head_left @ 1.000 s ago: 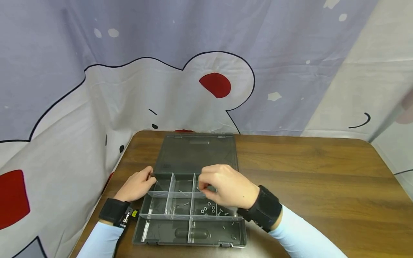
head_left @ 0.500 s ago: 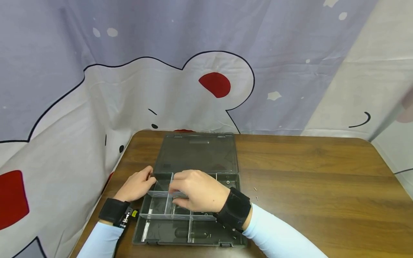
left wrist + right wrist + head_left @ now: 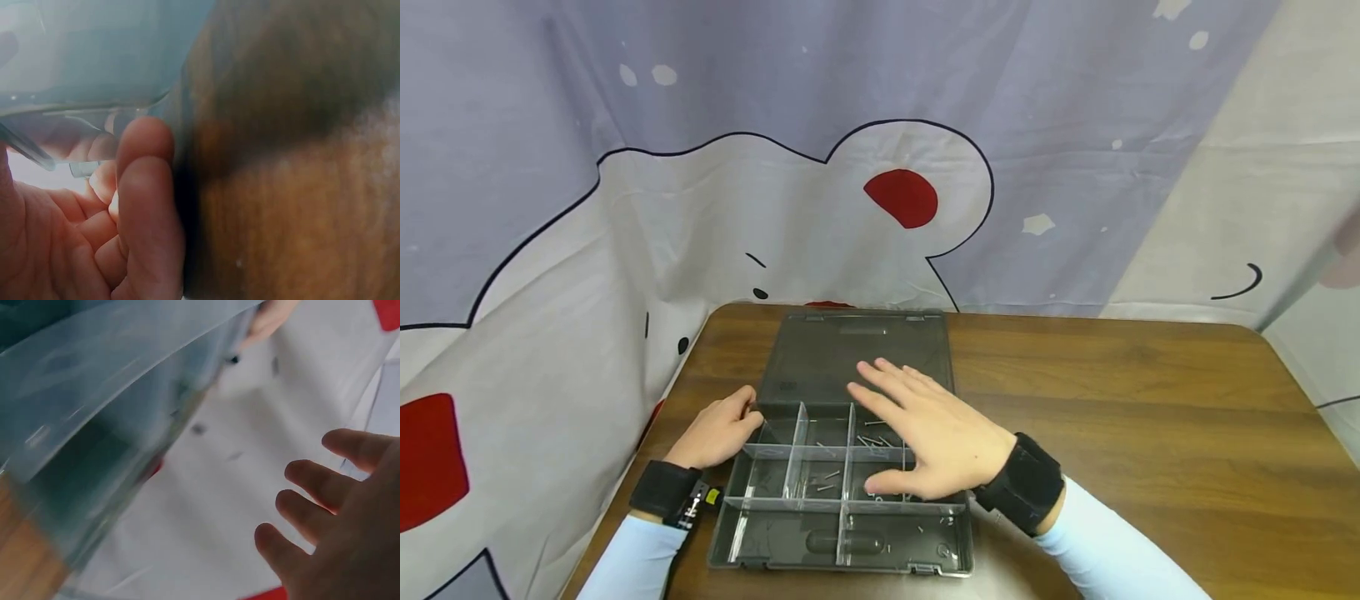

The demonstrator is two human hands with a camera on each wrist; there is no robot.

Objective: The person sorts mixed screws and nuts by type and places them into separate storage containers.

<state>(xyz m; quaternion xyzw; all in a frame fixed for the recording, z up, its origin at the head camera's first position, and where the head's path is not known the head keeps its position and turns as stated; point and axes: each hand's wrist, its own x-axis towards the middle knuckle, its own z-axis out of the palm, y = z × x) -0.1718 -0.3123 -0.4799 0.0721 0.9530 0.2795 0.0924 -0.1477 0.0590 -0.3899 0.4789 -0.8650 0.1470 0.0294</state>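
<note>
A smoky see-through compartment box [image 3: 775,537] lies on the table, its lid [image 3: 850,354] folded back. My left hand [image 3: 718,429] grips the box's back left corner; in the left wrist view its fingers [image 3: 147,187] curl at the clear wall. Over the right half of the box my right hand [image 3: 932,437] hovers with spread fingers, holding nothing. Beneath its fingers, several screws [image 3: 874,442] lie in a back compartment. Two small screws [image 3: 826,488] sit in the middle compartment. The right hand hides much of the right-side compartments.
The wooden table [image 3: 1112,417] extends to the right of the box. A printed curtain [image 3: 760,217] hangs right behind the table's back edge. A few tiny bits of hardware [image 3: 943,550] lie in the front right compartment.
My right hand moved left over the middle compartment with its fingers pinched, then came back right with fingers spread. Another screw now lies in the middle compartment. The left hand stayed put.
</note>
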